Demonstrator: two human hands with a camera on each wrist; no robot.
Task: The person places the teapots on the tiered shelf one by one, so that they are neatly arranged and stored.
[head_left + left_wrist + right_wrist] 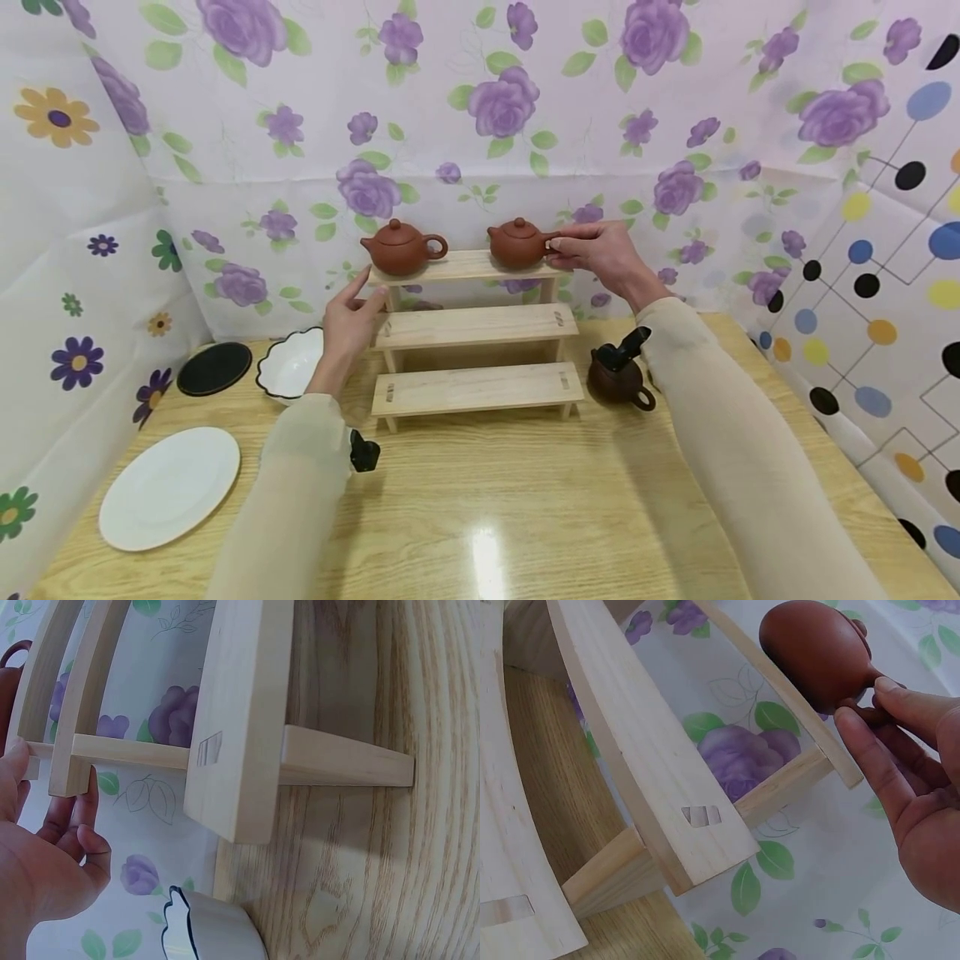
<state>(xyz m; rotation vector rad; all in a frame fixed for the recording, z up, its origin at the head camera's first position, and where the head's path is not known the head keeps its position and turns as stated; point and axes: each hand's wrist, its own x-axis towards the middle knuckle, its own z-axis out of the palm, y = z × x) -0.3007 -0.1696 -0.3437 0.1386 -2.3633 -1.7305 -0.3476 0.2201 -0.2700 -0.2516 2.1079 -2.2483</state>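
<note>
A three-step wooden rack (476, 325) stands at the table's back. My left hand (351, 321) holds its upper left end, thumb and forefinger at the top shelf; in the left wrist view, the other fingers (88, 806) are bent beside the middle shelf. With thumb and fingers, my right hand (600, 254) pinches the handle of a reddish-brown teapot (516, 244) at the top shelf's right end, spout to the left. The right wrist view shows that teapot (814, 656) tilted by the camera angle. A matching teapot (397, 248) sits on the shelf's left end, handle rightward.
A dark brown teapot (617, 383) stands right of the rack, partly covered by the black wrist mount. On the left are a white scalloped bowl (288, 367) with a dark rim, a black round coaster (215, 369) and a white plate (171, 489). Flowered cloth (450, 108) hangs behind.
</note>
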